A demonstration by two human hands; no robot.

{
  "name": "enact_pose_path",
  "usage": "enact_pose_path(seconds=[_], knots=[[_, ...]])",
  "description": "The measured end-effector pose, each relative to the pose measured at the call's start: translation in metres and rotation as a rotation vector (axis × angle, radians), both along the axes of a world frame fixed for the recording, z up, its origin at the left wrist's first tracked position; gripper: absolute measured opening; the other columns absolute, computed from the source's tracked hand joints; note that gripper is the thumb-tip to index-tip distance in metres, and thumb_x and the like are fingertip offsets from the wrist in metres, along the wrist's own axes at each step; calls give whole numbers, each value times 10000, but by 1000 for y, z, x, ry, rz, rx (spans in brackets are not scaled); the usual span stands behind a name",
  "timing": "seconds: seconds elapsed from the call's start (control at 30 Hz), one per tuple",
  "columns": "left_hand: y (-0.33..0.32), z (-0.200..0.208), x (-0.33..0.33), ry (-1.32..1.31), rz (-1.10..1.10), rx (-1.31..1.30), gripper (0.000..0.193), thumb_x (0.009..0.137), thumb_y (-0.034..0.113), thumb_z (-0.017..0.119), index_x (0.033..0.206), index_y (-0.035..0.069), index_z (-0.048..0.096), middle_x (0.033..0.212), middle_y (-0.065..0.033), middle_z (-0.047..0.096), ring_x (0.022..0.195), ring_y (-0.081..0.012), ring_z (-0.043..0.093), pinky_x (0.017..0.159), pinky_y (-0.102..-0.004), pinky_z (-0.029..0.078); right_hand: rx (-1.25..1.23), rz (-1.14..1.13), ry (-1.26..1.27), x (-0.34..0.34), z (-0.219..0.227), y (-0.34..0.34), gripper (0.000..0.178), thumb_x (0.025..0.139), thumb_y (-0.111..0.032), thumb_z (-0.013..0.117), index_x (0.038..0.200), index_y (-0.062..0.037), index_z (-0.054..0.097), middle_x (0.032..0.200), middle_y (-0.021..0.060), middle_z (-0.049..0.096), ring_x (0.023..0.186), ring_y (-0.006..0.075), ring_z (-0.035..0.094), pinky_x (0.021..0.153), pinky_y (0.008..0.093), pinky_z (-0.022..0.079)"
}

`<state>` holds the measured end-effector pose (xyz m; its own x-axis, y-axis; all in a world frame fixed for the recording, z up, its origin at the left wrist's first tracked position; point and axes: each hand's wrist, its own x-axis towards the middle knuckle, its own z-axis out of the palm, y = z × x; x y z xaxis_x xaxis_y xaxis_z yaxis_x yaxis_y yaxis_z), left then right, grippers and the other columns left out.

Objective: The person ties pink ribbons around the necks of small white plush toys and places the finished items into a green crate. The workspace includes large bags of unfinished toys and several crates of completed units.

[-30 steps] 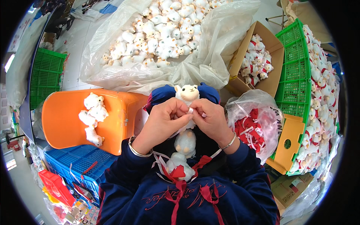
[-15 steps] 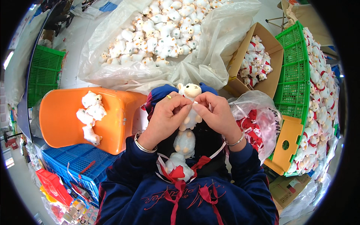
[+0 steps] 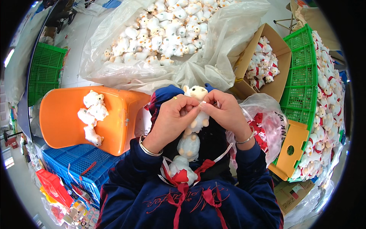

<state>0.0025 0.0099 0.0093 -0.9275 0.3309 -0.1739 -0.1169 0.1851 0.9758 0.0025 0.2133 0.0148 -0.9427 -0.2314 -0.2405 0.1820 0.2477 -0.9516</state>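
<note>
In front of my lap a white plush sheep faces up, its cream head above my fingertips. My left hand pinches at its neck, thumb against bent fingers. My right hand pinches at the same spot, its fingertips almost touching the left ones. A small bit of white strip shows between the fingertips; most of it is hidden. Below lie a second plush sheep and a white plush piece. A red cloth with white ties lies around that piece.
Several plush toys rest on an orange chair at left. A large plastic bag of plush sheep lies ahead. At right are a cardboard box, a green crate and a clear bag with red cloths. A blue crate is lower left.
Both hands and the plush sheep have shifted slightly to the right. My fingers still pinch at its neck, and less of the white strip shows.
</note>
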Motion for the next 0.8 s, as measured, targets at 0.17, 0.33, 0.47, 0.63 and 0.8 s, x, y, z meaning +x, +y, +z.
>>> enact_pose_path(seconds=[0.17,0.33,0.47,0.63,0.8], knots=[[4,5,0,-11,-9,22,145,952,73,718,1085,18,733,837,38,584,722,-22,505,648,-194,410,12,23,118,-2,3,0,174,958,-150,682,904,16,676,757,17,626,691,75,516,617,258,442],[4,1,1,23,-18,19,166,949,106,711,1094,31,746,827,-21,610,722,-90,556,667,-243,457,-53,17,125,-2,2,1,168,958,-148,687,921,16,675,769,15,637,697,78,520,625,257,445],[10,8,3,20,-2,16,174,947,86,708,1104,25,748,822,-12,605,743,-81,548,676,-236,447,-78,14,116,0,-1,4,169,961,-151,685,935,16,676,778,12,636,705,76,520,629,254,445],[13,1,2,104,-4,79,191,962,85,689,1129,8,743,830,-11,610,780,-87,537,694,-240,438,-103,-27,105,4,-3,4,172,977,-154,668,966,17,676,802,-2,637,730,65,517,642,244,442],[16,2,6,128,21,1,206,961,122,691,1136,32,748,849,-42,650,776,-123,588,703,-265,476,-105,-20,101,6,-3,8,175,989,-154,655,978,20,678,812,-11,633,735,53,513,643,230,434]])
